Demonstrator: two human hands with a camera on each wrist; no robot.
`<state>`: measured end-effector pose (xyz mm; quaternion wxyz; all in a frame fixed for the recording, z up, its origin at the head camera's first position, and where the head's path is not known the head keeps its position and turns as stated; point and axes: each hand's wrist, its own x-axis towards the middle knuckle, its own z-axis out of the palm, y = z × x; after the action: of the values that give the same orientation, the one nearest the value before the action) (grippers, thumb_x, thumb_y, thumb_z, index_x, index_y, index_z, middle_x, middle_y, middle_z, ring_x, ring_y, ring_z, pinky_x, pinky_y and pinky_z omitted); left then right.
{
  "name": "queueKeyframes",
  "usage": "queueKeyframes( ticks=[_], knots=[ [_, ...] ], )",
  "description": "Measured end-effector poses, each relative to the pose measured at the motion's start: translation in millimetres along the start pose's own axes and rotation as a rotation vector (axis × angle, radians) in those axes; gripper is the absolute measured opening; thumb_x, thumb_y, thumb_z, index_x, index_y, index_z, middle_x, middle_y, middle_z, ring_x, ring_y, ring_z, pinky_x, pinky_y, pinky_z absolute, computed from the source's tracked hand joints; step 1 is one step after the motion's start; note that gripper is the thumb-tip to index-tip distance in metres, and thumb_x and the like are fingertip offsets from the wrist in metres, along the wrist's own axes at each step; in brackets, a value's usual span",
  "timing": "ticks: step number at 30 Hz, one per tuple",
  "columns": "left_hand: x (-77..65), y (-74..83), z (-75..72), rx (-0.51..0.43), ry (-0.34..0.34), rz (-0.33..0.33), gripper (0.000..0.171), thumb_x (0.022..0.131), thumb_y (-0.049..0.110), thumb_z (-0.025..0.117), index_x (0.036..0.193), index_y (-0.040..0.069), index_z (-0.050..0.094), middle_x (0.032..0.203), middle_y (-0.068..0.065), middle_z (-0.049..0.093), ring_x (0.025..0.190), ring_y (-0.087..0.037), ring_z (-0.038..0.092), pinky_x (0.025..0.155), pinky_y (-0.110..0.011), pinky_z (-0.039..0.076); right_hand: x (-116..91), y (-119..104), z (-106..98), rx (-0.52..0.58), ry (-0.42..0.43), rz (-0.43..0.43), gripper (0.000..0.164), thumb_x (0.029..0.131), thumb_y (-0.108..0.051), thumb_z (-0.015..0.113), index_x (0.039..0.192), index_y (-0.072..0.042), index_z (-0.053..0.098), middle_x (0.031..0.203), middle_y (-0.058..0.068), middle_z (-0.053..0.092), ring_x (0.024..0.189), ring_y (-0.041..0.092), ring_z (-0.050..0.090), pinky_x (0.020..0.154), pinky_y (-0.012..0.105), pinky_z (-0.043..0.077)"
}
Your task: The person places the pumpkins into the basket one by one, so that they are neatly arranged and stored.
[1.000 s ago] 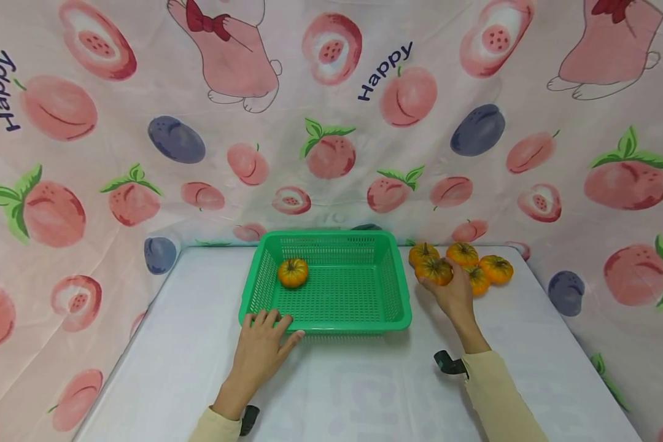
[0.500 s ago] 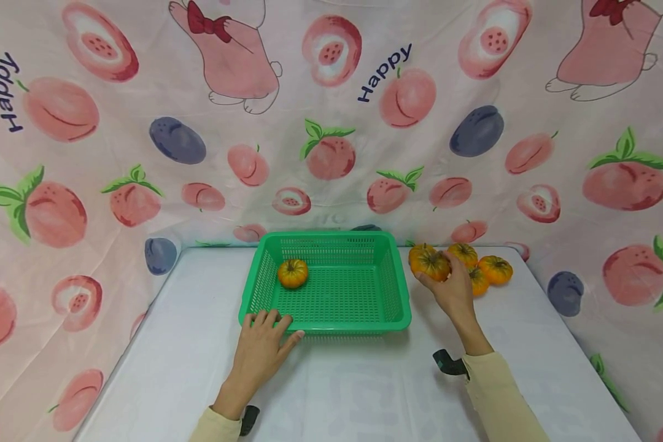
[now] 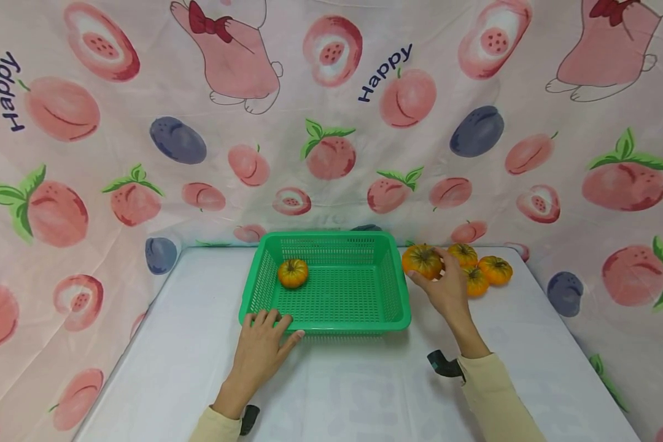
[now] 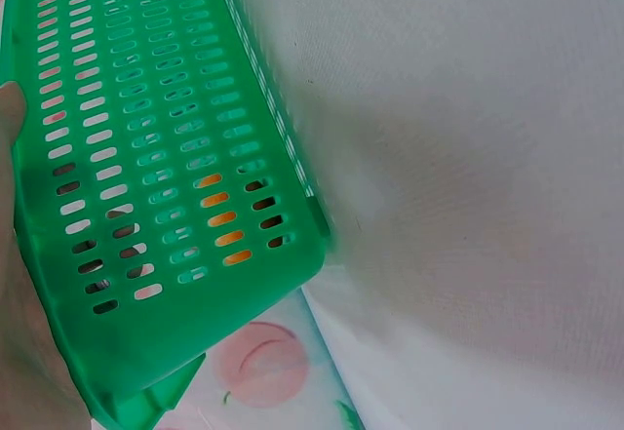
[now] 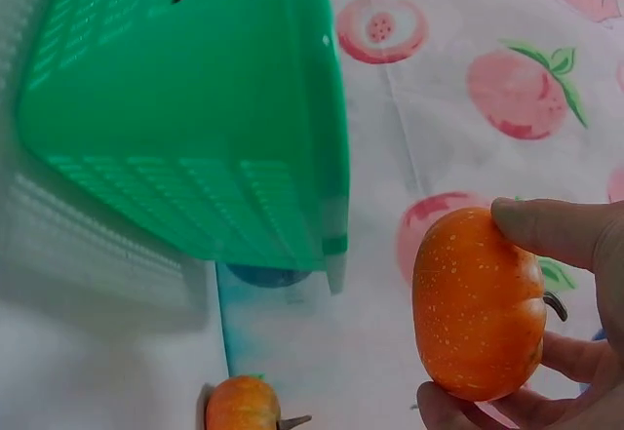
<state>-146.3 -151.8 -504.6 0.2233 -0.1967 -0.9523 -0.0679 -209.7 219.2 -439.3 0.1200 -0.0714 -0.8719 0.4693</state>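
My right hand (image 3: 449, 288) pinches a small orange pumpkin (image 3: 422, 261) between thumb and fingers, just right of the green plastic basket (image 3: 395, 301). In the right wrist view this pumpkin (image 5: 478, 303) is lifted, its stem toward the palm. Another pumpkin (image 5: 242, 406) lies below it on the table, hidden behind the held one in the head view. One pumpkin (image 3: 293, 273) sits inside the basket at the left. My left hand (image 3: 261, 347) holds the basket's front rim near its left corner, fingers bent over it and thumb on the outer side.
Right of my right hand, three more pumpkins (image 3: 496, 270) lie grouped on the white table (image 3: 342, 393). A fruit-printed cloth (image 3: 331, 202) hangs behind and at both sides. A black wrist mount (image 3: 444, 364) sticks out from the right sleeve.
My right hand has raised the pumpkin from beside the others and moved it slightly left, toward the basket. My left hand and the basket have stayed put.
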Motion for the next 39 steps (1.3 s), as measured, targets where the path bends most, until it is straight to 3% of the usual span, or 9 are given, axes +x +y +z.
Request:
queueKeyframes(
  ticks=[15,26,39],
  knots=[
    [-0.1,-2.1,-0.8,-0.002,-0.003,0.008,0.037,0.092,0.053,0.061,0.107,0.02,0.066,0.098,-0.002,0.062,0.092,-0.025,0.056,0.082,-0.045,0.038,-2,-12,13,0.024,-0.031,-0.083,0.075,0.085,-0.026,0.078,0.147,-0.007,0.04,0.149,0.021,0.039,0.129,0.039,0.045,0.106,0.056,0.042],
    [0.8,-1.8,-0.5,-0.012,0.02,0.016,0.034,0.09,0.05,0.067,0.105,0.019,0.067,0.095,-0.002,0.061,0.09,-0.025,0.056,0.082,-0.045,0.039,-4,-28,17,0.025,-0.083,-0.114,0.076,0.086,-0.028,0.077,0.148,-0.005,0.037,0.15,0.022,0.036,0.128,0.04,0.045,0.106,0.056,0.043],
    [0.7,-2.3,-1.3,-0.005,0.013,0.02,0.034,0.09,0.05,0.066,0.104,0.019,0.066,0.096,-0.003,0.061,0.09,-0.026,0.056,0.082,-0.045,0.04,-3,-43,29,0.051,-0.117,-0.163,0.077,0.084,-0.03,0.079,0.145,-0.004,0.041,0.145,0.019,0.043,0.126,0.037,0.048,0.104,0.055,0.045]
  ],
)
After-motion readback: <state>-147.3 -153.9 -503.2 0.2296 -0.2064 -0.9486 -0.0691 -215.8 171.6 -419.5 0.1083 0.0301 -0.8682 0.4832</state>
